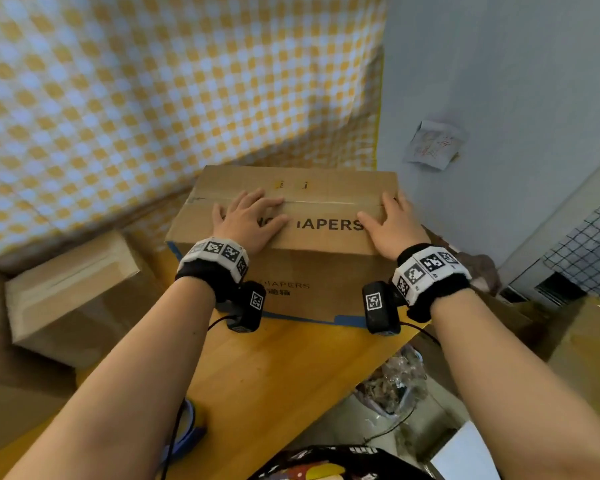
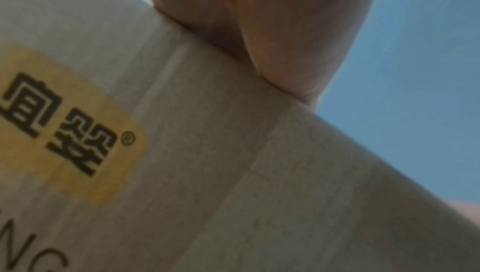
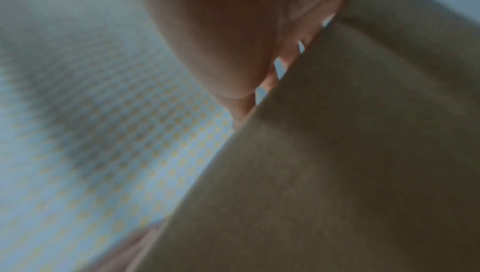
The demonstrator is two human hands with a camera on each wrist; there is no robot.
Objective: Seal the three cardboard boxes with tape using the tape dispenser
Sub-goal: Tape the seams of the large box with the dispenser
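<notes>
A large cardboard box (image 1: 326, 268) printed "DIAPERS" stands on the wooden table (image 1: 274, 368). A strip of clear tape (image 1: 326, 202) runs along its closed top seam. My left hand (image 1: 253, 216) lies flat on the left part of the top, fingers over the tape. My right hand (image 1: 392, 220) lies flat near the top's right edge. The left wrist view shows the left hand (image 2: 246, 19) resting on the box (image 2: 233, 153) above a yellow label. The right wrist view shows the right hand (image 3: 221, 29) on the box (image 3: 337, 153). A blue object (image 1: 187, 431), possibly the tape dispenser, lies half hidden under my left forearm.
A second cardboard box (image 1: 70, 282) sits at the left of the table, and a third brown box (image 1: 586, 348) is at the right. Yellow checked cloth (image 1: 153, 81) hangs behind. A plastic bag (image 1: 392, 382) lies on the floor; a wire grid (image 1: 589, 237) stands at right.
</notes>
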